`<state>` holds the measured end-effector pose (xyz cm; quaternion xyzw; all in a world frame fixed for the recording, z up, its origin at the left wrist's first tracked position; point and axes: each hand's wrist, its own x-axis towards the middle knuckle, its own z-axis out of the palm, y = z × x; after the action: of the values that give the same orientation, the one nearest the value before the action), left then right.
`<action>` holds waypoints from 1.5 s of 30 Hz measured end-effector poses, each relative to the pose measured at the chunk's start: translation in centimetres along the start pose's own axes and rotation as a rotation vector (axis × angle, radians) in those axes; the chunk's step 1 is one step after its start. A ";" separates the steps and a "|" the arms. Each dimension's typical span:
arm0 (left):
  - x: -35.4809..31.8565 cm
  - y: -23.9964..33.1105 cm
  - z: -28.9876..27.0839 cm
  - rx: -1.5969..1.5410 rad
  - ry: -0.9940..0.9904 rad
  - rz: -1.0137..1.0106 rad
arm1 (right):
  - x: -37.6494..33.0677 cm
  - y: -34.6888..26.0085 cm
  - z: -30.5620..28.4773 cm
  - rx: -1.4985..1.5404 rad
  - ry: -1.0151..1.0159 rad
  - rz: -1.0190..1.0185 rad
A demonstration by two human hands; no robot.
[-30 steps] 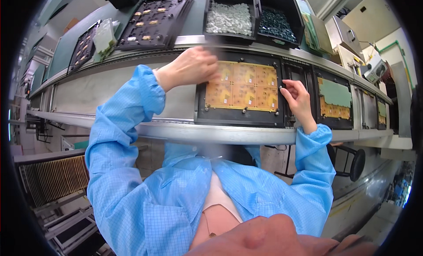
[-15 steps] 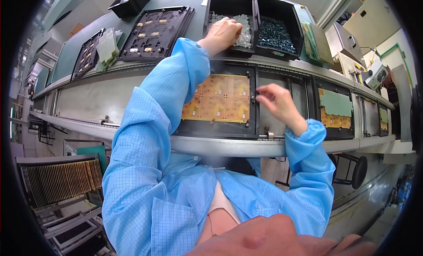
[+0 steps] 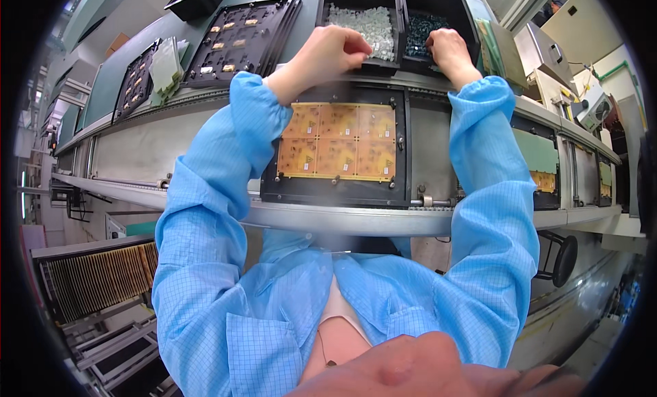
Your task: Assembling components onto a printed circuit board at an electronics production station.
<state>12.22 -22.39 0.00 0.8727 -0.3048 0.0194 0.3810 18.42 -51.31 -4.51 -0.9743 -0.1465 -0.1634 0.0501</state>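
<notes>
My left hand (image 3: 327, 58) is closed in a pinch at the near edge of a black bin (image 3: 380, 70) of small whitish translucent parts (image 3: 366, 26). What its fingertips hold is too small to make out. My right hand (image 3: 452, 51) reaches into the neighbouring black bin (image 3: 460, 36) of small dark blue parts (image 3: 423, 29). Its fingers are bent and drawn together among these parts, and anything in them is hidden. Below both hands, a panel of orange-yellow circuit boards (image 3: 335, 142) lies in a black carrier frame (image 3: 328, 192) on the conveyor rails.
Black trays with pale parts (image 3: 239, 38) lie at the back left, beside stacked pale green sheets (image 3: 168, 69). To the right, another carrier holds a board under a green sheet (image 3: 536, 151). A metal rail (image 3: 342, 219) runs along the near side. A slotted rack (image 3: 99, 281) stands lower left.
My left hand has come out of the whitish parts toward the near edge of their bin. My right hand has moved from beside the carrier up into the dark parts.
</notes>
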 end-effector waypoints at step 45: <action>-1.9 0.2 10.4 0.273 -0.029 0.183 | -14.0 -4.0 -1.8 1.091 0.018 0.305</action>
<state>8.50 -28.56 -7.76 0.8851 -0.3831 0.0826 0.2509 4.04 -51.56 -7.28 -0.8161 -0.0670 -0.0631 0.5705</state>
